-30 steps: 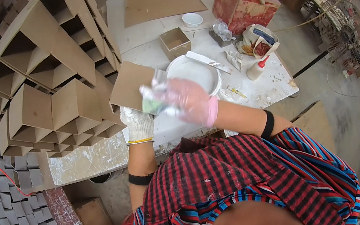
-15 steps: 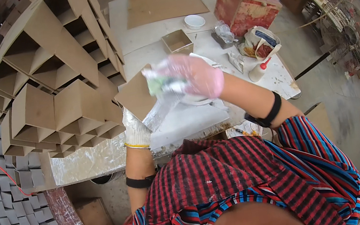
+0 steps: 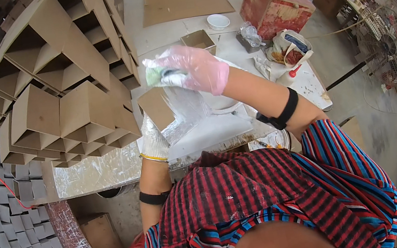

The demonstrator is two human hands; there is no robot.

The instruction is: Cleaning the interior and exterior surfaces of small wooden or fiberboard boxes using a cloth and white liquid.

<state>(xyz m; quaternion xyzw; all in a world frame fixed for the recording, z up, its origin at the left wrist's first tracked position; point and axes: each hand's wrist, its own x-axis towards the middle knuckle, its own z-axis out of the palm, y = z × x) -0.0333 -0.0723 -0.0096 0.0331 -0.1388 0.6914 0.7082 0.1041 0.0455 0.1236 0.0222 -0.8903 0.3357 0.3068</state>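
Note:
My left hand [image 3: 154, 138], in a white knit glove, holds a small cardboard box [image 3: 157, 109] over the table; its fingers are mostly hidden by the box. One face of the box is bare brown, and the face toward the right has a wet white coating. Just above the box is my right hand [image 3: 194, 69], in a pink glove with clear plastic over it. Its fingers are closed around a green and white wad [image 3: 158, 77], perhaps a sponge or cloth, smeared with white.
Stacked open cardboard boxes [image 3: 84, 109] rise at the left. Beyond my right hand stand an open box [image 3: 201, 41], a white bowl [image 3: 218, 21] and a flat cardboard sheet [image 3: 184, 0]. A red-capped bottle [image 3: 287, 77], a bag [image 3: 290, 49] and a reddish crate [image 3: 271, 10] are at the right.
My right hand has moved left and up with the wad, off the box's near face. The box has shifted slightly right and down in my left hand, showing more of its white-coated face.

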